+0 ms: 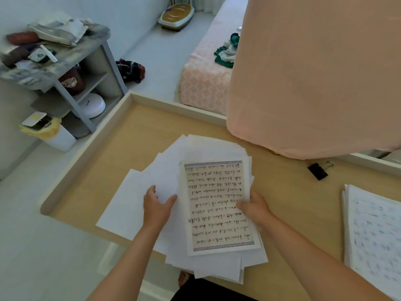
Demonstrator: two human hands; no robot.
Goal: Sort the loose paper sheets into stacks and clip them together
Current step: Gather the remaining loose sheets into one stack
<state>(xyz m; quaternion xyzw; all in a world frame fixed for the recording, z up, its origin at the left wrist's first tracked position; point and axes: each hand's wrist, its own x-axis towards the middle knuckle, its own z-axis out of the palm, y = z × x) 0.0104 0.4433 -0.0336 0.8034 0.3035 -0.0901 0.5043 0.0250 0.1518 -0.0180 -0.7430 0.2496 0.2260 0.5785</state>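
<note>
Wooden worktop (104, 153), bedroom behind. Loose sheets (165, 170) lie fanned at centre, written sheet (217, 203) on top. Left hand (157, 205) rests flat on the blanks, fingers spread. Right hand (253, 207) pinches the written sheet's 3 o'clock edge. Paper looks light, floppy and slippery, so it's probably best squared from both long edges. Clip (319, 170) at 2 o'clock, second stack (373, 231) at 4. Pink cloth (303, 72) overhangs at 1 and may crowd the reach.
</note>
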